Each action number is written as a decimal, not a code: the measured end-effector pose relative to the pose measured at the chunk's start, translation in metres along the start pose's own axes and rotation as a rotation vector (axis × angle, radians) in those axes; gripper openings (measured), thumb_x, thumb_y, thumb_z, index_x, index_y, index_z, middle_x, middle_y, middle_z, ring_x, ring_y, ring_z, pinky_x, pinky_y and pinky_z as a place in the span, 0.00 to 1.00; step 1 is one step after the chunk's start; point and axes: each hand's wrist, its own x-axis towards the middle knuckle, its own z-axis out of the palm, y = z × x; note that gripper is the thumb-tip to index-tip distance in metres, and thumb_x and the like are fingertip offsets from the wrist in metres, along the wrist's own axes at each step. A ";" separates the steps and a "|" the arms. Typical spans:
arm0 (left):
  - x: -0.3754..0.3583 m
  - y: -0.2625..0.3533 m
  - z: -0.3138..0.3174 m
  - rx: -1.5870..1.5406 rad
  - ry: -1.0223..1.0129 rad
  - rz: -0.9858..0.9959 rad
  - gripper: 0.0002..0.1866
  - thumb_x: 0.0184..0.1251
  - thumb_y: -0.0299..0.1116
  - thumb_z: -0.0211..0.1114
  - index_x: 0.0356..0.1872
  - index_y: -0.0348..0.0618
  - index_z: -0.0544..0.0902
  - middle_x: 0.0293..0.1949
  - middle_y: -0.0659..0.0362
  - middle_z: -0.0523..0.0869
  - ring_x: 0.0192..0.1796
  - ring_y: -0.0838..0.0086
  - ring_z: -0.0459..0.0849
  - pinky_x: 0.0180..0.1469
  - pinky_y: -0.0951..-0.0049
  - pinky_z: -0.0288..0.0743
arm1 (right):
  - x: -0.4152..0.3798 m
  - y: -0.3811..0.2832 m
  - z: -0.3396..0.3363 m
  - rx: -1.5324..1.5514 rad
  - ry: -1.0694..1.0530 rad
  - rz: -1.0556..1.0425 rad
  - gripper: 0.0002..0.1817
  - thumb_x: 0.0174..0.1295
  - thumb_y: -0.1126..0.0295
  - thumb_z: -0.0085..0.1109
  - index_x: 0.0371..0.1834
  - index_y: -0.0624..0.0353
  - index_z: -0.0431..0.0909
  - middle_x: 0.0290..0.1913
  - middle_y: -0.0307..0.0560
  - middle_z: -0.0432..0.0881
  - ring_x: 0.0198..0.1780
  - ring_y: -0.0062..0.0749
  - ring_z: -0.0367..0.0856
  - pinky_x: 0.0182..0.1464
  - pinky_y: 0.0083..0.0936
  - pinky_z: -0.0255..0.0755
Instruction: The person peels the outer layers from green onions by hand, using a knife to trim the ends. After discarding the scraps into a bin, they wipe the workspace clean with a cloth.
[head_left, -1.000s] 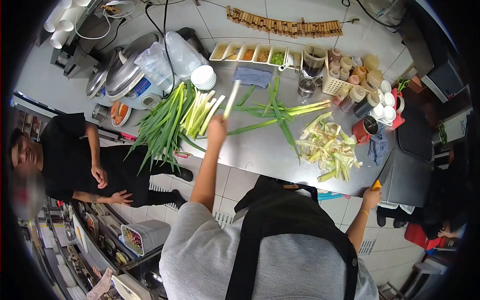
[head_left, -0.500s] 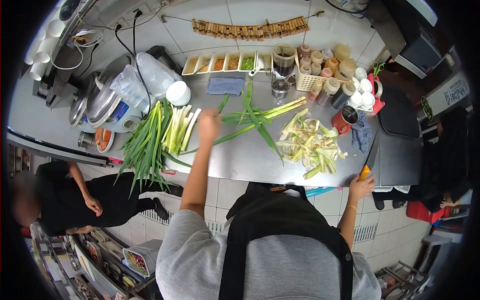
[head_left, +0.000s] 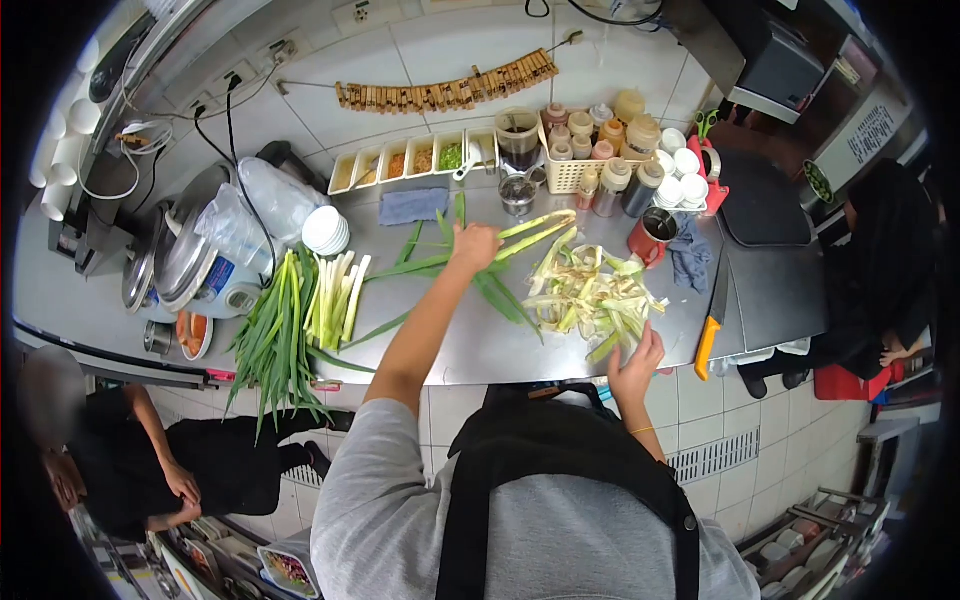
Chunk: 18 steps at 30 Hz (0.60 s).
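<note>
My left hand [head_left: 477, 247] is closed over the loose green onions [head_left: 540, 228] lying across the middle of the steel counter, their pale ends pointing right. My right hand [head_left: 637, 362] is open, fingers apart, at the near edge of a heap of peeled pale trimmings [head_left: 590, 295]; whether it touches them is hard to tell. To its right, a knife with an orange handle [head_left: 708, 345] lies on the counter, handle toward the front edge. A bunch of green onions [head_left: 290, 325] with white cut stalks rests at the left, leaves hanging over the edge.
Behind are a folded blue cloth [head_left: 413, 207], a row of topping trays [head_left: 397, 165] and a basket of sauce bottles [head_left: 575, 176]. A red mug [head_left: 652, 236] stands beyond the trimmings. Cookers [head_left: 190, 270] occupy the left. Another person [head_left: 190, 465] stands front left.
My left hand has moved right, from beside the bunch onto the loose green onions. My right hand has let go of the knife and moved left to the trimmings. The camera view has shifted.
</note>
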 end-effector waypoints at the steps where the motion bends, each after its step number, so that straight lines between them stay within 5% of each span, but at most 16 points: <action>1: -0.008 -0.005 -0.009 -0.105 0.066 0.053 0.16 0.64 0.43 0.54 0.50 0.51 0.77 0.46 0.57 0.80 0.54 0.63 0.75 0.64 0.38 0.47 | 0.003 -0.009 0.001 0.009 -0.018 -0.045 0.38 0.50 0.68 0.58 0.66 0.67 0.53 0.55 0.66 0.61 0.57 0.58 0.59 0.60 0.45 0.53; 6: -0.046 -0.007 -0.050 -0.258 0.156 0.163 0.17 0.67 0.41 0.51 0.51 0.47 0.75 0.49 0.55 0.79 0.57 0.61 0.73 0.64 0.42 0.50 | 0.042 -0.069 0.016 0.179 -0.072 -0.189 0.33 0.50 0.71 0.59 0.62 0.65 0.60 0.55 0.62 0.63 0.57 0.55 0.60 0.59 0.43 0.55; 8: -0.057 -0.005 -0.058 -0.300 0.188 0.195 0.16 0.68 0.41 0.50 0.51 0.46 0.75 0.49 0.54 0.79 0.57 0.60 0.73 0.63 0.45 0.53 | 0.066 -0.094 0.028 0.259 -0.051 -0.290 0.27 0.52 0.72 0.59 0.57 0.64 0.66 0.47 0.57 0.71 0.50 0.48 0.69 0.53 0.38 0.63; 10: -0.062 0.002 -0.061 -0.531 0.095 0.252 0.16 0.68 0.41 0.50 0.48 0.42 0.75 0.48 0.51 0.78 0.54 0.56 0.73 0.59 0.52 0.60 | 0.085 -0.106 0.053 0.637 -0.381 -0.048 0.17 0.55 0.70 0.60 0.47 0.65 0.73 0.36 0.49 0.76 0.38 0.34 0.76 0.40 0.28 0.71; 13: -0.075 0.017 -0.034 -0.547 0.291 0.368 0.16 0.69 0.40 0.48 0.46 0.39 0.74 0.46 0.48 0.78 0.51 0.54 0.74 0.54 0.57 0.62 | 0.100 -0.133 0.079 0.916 -0.310 0.063 0.11 0.60 0.67 0.58 0.38 0.65 0.74 0.26 0.42 0.77 0.26 0.21 0.75 0.28 0.19 0.70; 18: -0.089 0.035 -0.024 -0.549 0.348 0.361 0.14 0.69 0.38 0.47 0.45 0.38 0.73 0.45 0.49 0.78 0.49 0.55 0.73 0.55 0.58 0.60 | 0.092 -0.128 0.102 0.968 -0.419 0.228 0.11 0.64 0.65 0.54 0.29 0.63 0.73 0.20 0.36 0.74 0.19 0.16 0.71 0.23 0.16 0.67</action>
